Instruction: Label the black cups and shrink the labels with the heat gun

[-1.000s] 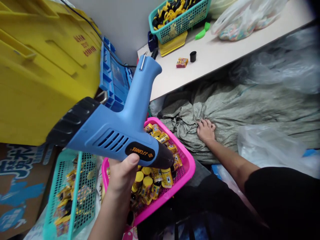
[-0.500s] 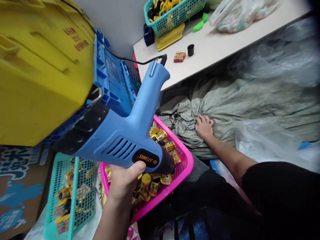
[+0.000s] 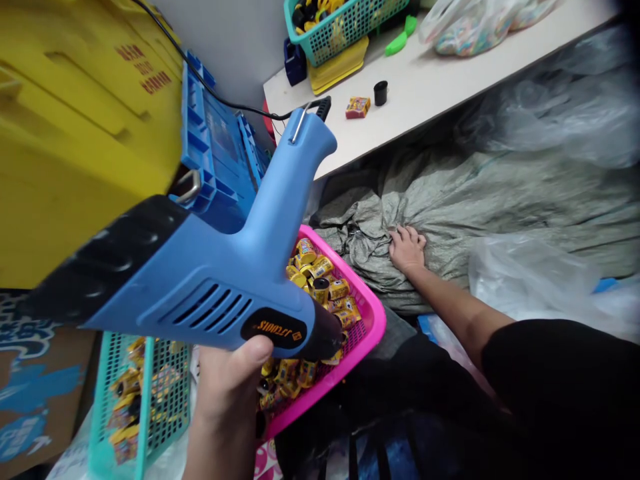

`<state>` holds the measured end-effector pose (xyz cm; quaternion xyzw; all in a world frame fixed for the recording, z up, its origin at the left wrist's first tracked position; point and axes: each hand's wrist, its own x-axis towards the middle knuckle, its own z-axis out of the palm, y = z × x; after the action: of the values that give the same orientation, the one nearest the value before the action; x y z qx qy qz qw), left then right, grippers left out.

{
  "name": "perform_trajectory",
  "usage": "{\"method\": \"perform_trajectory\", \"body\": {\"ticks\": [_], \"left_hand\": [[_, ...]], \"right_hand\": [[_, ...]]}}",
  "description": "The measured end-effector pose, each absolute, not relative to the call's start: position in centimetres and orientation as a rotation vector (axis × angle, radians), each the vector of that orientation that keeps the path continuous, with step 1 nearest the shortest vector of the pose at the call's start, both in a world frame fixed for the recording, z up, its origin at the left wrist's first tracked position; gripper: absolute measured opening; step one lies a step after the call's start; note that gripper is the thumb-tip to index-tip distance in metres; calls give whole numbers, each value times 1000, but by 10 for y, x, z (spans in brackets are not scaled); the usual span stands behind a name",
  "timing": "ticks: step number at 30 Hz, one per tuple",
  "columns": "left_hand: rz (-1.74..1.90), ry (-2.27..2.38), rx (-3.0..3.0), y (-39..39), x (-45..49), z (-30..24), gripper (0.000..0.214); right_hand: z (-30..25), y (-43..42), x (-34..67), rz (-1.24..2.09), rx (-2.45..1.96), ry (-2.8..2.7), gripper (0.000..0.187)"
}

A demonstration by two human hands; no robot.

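Note:
A blue heat gun (image 3: 200, 287) with a black rear end and a dark nozzle is gripped from below by my left hand (image 3: 225, 387), the thumb lying along its side. The gun is above a pink basket (image 3: 367, 333) of small yellow wrapped containers (image 3: 320, 267), its nozzle pointing to the basket's right side. My right hand (image 3: 407, 248) rests on a grey woven sack (image 3: 465, 200), fingers slightly bent and a little apart. A black cord (image 3: 240, 107) runs from the gun's handle to the upper left.
On the left stand a yellow bin (image 3: 90, 147), a blue crate (image 3: 217, 147) and a teal basket (image 3: 147, 407) of wrapped pieces. A white shelf (image 3: 430, 93) at the back bears another teal basket (image 3: 345, 30), a black cup (image 3: 381, 93), a small wrapped box (image 3: 358, 107) and a plastic bag (image 3: 475, 30).
My left hand has shifted the heat gun a little to the left, and its rear end looks larger and closer. My right hand stays in place on the sack.

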<state>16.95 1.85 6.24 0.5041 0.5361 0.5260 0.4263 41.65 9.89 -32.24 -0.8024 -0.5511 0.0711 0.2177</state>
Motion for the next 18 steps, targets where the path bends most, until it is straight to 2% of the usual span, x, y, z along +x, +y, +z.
{"method": "perform_trajectory", "body": {"ticks": [12, 18], "left_hand": [[1394, 1396, 1181, -5, 167, 72, 54], [1380, 1368, 1180, 3, 165, 69, 68]], "right_hand": [[-324, 99, 417, 194, -2216, -1522, 39], [-323, 99, 417, 199, -2199, -1513, 39]]}}
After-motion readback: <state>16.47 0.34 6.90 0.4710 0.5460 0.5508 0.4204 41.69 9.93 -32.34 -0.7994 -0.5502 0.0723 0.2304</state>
